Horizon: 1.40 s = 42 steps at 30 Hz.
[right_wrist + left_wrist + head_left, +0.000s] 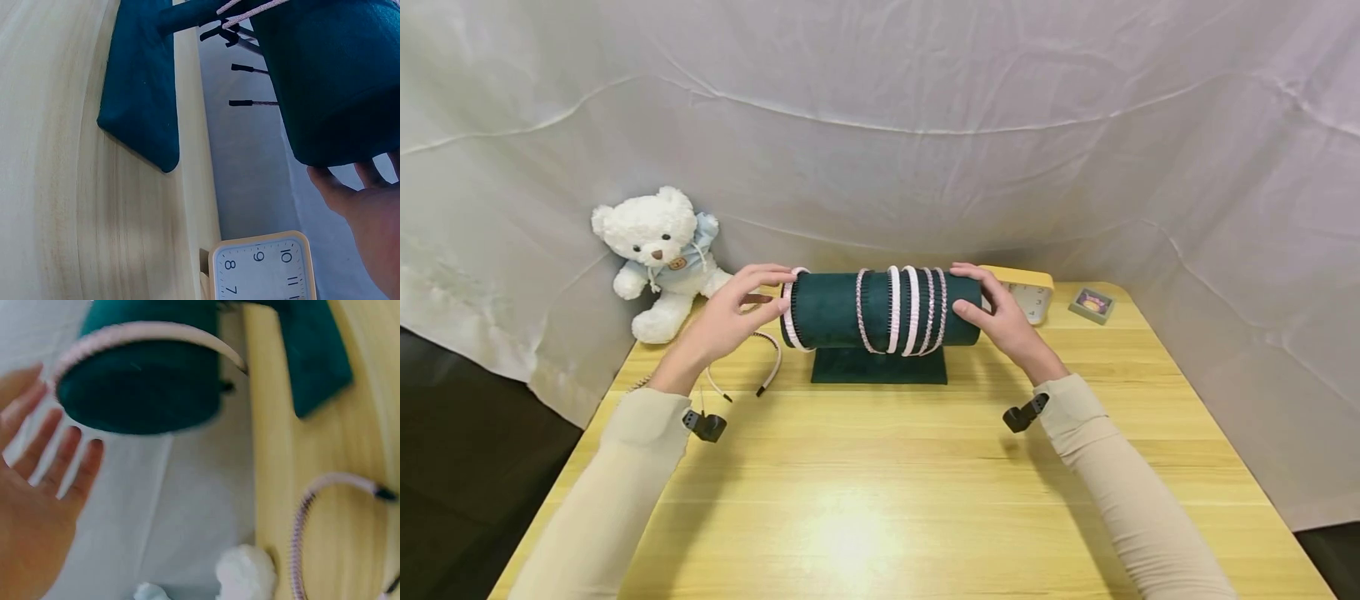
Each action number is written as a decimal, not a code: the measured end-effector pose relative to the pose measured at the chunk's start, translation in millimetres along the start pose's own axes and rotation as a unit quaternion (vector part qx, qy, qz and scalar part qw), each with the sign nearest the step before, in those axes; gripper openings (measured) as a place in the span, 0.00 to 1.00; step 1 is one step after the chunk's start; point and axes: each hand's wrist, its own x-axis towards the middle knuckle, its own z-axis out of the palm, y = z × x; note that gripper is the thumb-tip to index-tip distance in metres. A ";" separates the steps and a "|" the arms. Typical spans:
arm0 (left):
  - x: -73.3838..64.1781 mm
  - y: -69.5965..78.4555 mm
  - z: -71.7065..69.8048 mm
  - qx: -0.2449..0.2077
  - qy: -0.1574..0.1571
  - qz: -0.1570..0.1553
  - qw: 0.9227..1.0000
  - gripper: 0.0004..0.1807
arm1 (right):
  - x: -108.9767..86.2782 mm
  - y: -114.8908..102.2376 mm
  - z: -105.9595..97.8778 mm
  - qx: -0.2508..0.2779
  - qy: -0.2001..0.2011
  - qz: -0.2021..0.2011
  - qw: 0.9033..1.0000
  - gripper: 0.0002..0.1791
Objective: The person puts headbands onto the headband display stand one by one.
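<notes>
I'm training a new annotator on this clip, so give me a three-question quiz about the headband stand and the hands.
1. True or false: the left hand is at the end of the green velvet roll where the outermost pink headband sits.
2. What lies on the table below the left hand?
A. a loose headband
B. a hairbrush
C. a pair of scissors
3. Fill in: behind the right hand stands a yellow ____.

Key
1. True.
2. A: the loose headband lies there.
3. Clock: the clock face shows in the right wrist view.
</notes>
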 end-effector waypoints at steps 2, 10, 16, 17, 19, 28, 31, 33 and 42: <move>-1.9 -7.2 2.2 -0.005 -0.002 0.024 1.000 0.24 | 0.3 -0.4 0.2 -0.001 -0.001 -0.001 1.000 0.31; 1.6 -16.4 12.7 -0.004 0.016 0.046 0.999 0.25 | -0.2 -2.2 1.3 0.004 0.001 -0.001 1.000 0.31; 9.9 -15.6 19.1 -0.006 0.017 0.034 0.999 0.24 | -0.4 -1.8 1.0 0.005 -0.001 0.000 1.000 0.31; 11.4 -16.4 20.3 -0.007 0.018 0.034 0.999 0.24 | -0.6 -1.8 1.0 0.005 -0.001 0.000 1.000 0.31; 14.0 -17.4 22.6 -0.004 0.021 0.033 0.999 0.23 | -0.9 -1.7 0.7 0.003 -0.001 0.001 1.000 0.31; 17.0 -17.1 24.2 0.006 0.016 0.029 0.999 0.23 | -1.0 -1.2 0.4 0.003 -0.003 0.001 1.000 0.32; 14.8 -16.6 21.0 0.018 0.001 0.027 0.999 0.25 | -0.7 -0.1 0.3 0.004 -0.003 0.001 1.000 0.32; 13.0 -16.5 19.3 0.021 -0.010 0.026 0.999 0.27 | -0.7 -0.4 0.6 0.004 -0.003 0.001 1.000 0.32; 16.6 -15.1 20.7 0.030 -0.016 0.042 0.999 0.27 | 0.3 0.9 0.8 -0.002 0.002 0.000 1.000 0.32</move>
